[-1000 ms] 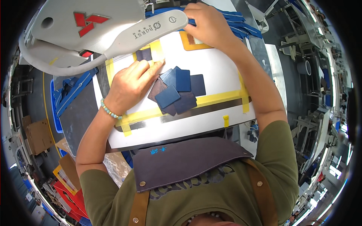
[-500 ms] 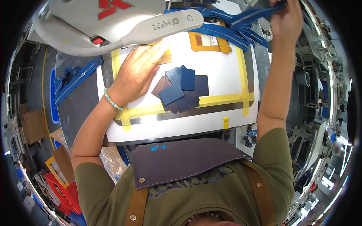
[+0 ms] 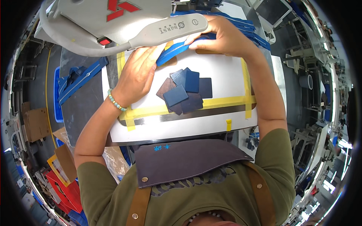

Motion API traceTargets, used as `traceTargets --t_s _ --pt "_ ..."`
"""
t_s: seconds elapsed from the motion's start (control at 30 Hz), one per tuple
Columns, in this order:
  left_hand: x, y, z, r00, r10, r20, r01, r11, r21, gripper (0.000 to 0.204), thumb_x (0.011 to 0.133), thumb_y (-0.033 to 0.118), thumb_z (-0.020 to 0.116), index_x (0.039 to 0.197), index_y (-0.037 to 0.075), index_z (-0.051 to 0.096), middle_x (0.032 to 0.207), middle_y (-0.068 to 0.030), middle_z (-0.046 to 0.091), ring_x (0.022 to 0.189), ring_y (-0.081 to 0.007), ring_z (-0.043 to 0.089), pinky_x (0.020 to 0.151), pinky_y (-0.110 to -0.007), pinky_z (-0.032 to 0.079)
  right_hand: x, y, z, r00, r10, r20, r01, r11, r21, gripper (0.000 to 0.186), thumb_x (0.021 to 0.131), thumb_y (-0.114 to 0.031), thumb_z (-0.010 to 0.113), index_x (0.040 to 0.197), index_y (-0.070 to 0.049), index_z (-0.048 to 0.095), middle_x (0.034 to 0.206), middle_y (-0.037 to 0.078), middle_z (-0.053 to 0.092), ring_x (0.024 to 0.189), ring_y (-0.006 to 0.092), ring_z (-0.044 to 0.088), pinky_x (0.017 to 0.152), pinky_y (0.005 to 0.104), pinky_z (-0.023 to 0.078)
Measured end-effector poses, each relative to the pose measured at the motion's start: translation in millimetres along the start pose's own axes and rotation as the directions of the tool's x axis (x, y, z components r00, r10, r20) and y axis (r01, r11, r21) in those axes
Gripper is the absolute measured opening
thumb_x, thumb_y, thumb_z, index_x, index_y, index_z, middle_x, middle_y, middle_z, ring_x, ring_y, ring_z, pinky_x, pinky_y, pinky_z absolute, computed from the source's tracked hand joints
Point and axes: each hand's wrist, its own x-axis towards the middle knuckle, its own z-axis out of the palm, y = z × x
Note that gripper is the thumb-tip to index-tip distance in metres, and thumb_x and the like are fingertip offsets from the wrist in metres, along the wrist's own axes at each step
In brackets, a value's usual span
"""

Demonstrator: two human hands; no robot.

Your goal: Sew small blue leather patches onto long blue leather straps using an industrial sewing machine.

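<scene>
My right hand (image 3: 226, 39) is closed in a pinch on a blue zipper strip (image 3: 175, 50). That strip slants down to the left, and its end is beside the fingers of my left hand (image 3: 137, 75). The left hand lies with fingers stretched out by a yellow plate (image 3: 170, 62), its fingertips partly hidden under the pale machine's lever (image 3: 169, 28). Nearer me on the white sheet (image 3: 222, 77), several blue and brown leather pieces (image 3: 175, 95) overlap in a loose pile.
More blue zipper strips (image 3: 260, 39) lie at the far right of the worktable. Another bundle of strips (image 3: 81, 79) hangs over a blue bin (image 3: 57, 109) on the left. The machine head (image 3: 90, 22) overhangs the far left. Yellow tape (image 3: 222, 101) borders the sheet.
My right hand has come down and left from the far right corner, bringing the zipper strip close to my left hand. The left hand stays nearly in place.
</scene>
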Motion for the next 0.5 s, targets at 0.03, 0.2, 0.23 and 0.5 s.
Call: traceTargets --t_s 0.03,0.2,0.23,0.5 --pt "1 0 0 1.0 0.004 0.002 -0.004 1.0 -0.007 0.056 0.092 -0.005 0.062 0.147 -0.007 0.054 0.136 -0.0265 0.064 0.129 -0.0423 0.058 0.112 -0.051 0.046 -2 7 2 1.0 0.008 0.029 -0.007 0.999 -0.05 0.014 0.088 -0.012 0.079 0.099 -0.003 0.08 0.103 0.01 0.072 0.097 0.0251 0.069 0.089 0.0345 0.053" --pt "2 2 -7 0.999 0.034 -0.014 -0.033 0.994 0.101 0.048 0.09 -0.003 0.068 0.138 -0.003 0.064 0.135 -0.0181 0.068 0.117 -0.0366 0.063 0.104 -0.046 0.051 -2 3 16 0.989 0.087 0.118 -0.07 0.987 -0.145 0.012 0.084 -0.008 0.076 0.095 -0.002 0.076 0.1 0.012 0.07 0.097 0.0287 0.067 0.087 0.0391 0.052" --pt "4 3 -10 0.997 0.075 -0.011 -0.073 0.988 0.136 0.044 0.089 -0.002 0.071 0.132 -0.001 0.069 0.133 -0.014 0.071 0.108 -0.0333 0.066 0.098 -0.042 0.054 -3 6 18 0.993 0.062 0.104 -0.045 0.986 -0.163 0.012 0.084 -0.01 0.075 0.093 -0.003 0.074 0.098 0.012 0.07 0.096 0.0293 0.067 0.087 0.0406 0.052" --pt "4 16 -14 0.995 0.089 0.041 -0.097 0.956 0.278 0.032 0.085 0.009 0.08 0.114 -0.002 0.075 0.128 -0.0094 0.074 0.102 -0.0284 0.066 0.092 -0.039 0.057 -1 8 19 0.985 0.079 0.153 -0.058 0.988 -0.141 0.015 0.085 -0.014 0.077 0.096 -0.003 0.075 0.106 0.012 0.072 0.102 0.03 0.067 0.091 0.0398 0.053"
